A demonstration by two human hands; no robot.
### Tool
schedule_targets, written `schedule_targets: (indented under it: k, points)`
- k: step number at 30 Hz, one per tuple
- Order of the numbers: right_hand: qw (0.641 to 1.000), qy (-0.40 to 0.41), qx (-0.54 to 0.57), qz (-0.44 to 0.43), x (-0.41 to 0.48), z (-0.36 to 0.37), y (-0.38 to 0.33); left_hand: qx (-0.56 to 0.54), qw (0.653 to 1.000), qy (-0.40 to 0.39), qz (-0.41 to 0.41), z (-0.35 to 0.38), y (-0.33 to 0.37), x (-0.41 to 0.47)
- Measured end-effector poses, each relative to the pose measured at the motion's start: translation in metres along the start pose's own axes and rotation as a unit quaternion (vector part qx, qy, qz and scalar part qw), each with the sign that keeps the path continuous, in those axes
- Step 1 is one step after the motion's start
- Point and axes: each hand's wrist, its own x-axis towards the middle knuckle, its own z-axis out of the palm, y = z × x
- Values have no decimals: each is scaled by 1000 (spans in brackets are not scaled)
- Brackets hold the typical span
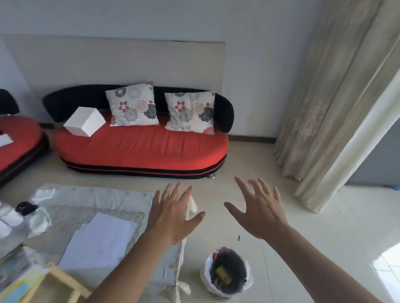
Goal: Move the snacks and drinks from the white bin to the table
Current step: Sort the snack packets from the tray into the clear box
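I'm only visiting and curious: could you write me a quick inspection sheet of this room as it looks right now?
Surface: table under a lace cloth, white sheets lying on it.
Job's things: white box on the red sofa; no snacks or drinks visible.
Clutter: blurred bottles at the table's left; lined waste basket on the floor.
Hands: left hand and right hand open, spread, holding nothing.
Cables: nothing seen.
Surroundings: two flowered cushions, curtain, tiled floor.

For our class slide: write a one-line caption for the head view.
Open left hand and right hand held out by the table, facing a white box on a sofa.
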Motion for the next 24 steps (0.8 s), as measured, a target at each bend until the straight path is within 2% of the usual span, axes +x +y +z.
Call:
schedule_targets:
  k: [9, 14, 24]
  points:
    - [989, -16, 21, -144, -15, 4, -108, 6, 988, 30, -151, -43, -81, -123]
    - [982, -8, 30, -184, -33, 1, -178, 12, 978, 46, -204, -61, -140, -180]
    - [976, -23, 43, -214, -92, 36, -355, 42, 971, 59, -228, -96, -287, -308]
